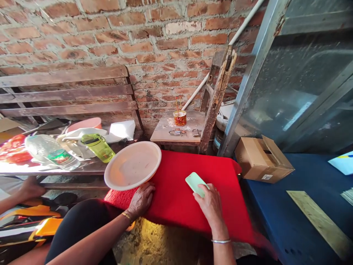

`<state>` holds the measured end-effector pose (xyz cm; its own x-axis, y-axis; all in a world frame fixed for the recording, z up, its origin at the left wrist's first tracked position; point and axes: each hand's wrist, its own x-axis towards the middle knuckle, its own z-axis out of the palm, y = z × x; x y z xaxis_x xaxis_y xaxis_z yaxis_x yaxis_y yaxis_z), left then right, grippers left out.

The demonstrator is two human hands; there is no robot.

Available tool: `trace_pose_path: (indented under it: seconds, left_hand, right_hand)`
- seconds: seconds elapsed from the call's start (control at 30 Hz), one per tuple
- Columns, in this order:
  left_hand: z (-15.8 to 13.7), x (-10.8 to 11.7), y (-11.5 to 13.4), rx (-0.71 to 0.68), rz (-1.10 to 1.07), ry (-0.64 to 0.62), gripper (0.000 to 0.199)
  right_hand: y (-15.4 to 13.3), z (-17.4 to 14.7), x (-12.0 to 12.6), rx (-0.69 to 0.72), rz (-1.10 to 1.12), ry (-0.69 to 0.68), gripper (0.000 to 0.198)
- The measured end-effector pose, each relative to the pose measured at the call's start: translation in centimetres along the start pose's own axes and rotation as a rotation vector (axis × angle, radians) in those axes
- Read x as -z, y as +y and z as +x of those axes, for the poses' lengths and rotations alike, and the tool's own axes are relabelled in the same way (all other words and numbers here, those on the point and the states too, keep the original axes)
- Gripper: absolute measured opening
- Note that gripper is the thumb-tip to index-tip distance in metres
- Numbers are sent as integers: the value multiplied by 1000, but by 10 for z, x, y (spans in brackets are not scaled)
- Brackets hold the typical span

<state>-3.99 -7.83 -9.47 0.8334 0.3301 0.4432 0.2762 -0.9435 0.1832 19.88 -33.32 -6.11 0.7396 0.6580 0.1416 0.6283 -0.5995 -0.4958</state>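
My right hand (211, 204) is closed around the lower end of a mint-green smartphone (195, 181), held over a red cloth (176, 198) that covers a small table. At the cloth's left end is a wide, pale pink plastic basin (132, 165), with nothing visible inside. Just below its near rim, my left hand (141, 200) lies on the cloth, palm down, fingers stretched forward and slightly bent. Those fingertips are close to the basin's side; whether they touch it is unclear.
A wooden bench (66, 88) at left bears a green bottle (97, 147) and a clear plastic bottle (52, 152). Behind, a wooden chair (161, 134) carries a tin (179, 117) and padlocks (175, 131). At right, a cardboard box (261, 160) sits on a blue surface (278, 221). Another person's foot (31, 187) shows at left.
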Motion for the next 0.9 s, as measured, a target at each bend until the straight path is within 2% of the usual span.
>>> trace_pose_path:
  seconds: [0.1, 0.2, 0.27, 0.3, 0.37, 0.47, 0.6, 0.7, 0.8, 0.9]
  left_hand:
    - [0, -1, 1, -8, 0, 19, 24]
    - [0, -3, 2, -17, -7, 45, 23]
    - [1, -3, 3, -21, -12, 47, 24]
    - [2, -3, 4, -22, -12, 43, 25]
    - [3, -2, 5, -21, -7, 34, 26]
    - [3, -2, 5, -21, -1, 36, 26]
    - [2, -4, 4, -33, 1, 67, 26]
    - [2, -4, 5, -32, 4, 61, 25]
    - [2, -4, 5, -24, -1, 44, 25]
    - [2, -3, 6, -25, -8, 47, 25]
  right_hand:
    - [41, 0, 21, -211, -35, 114, 30]
    - [80, -9, 41, -500, -67, 277, 47]
    - [95, -15, 48, -639, -56, 366, 56]
    - [97, -17, 48, -665, -34, 396, 59]
    - [91, -15, 41, -623, 46, 435, 60]
    - [61, -4, 17, -408, 209, 426, 59]
    - [14, 11, -18, -124, 305, 292, 47]
    - [0, 18, -28, -12, 268, 215, 41]
    - [18, 21, -20, -54, 185, 250, 43]
    - [58, 19, 1, -278, 80, 352, 51]
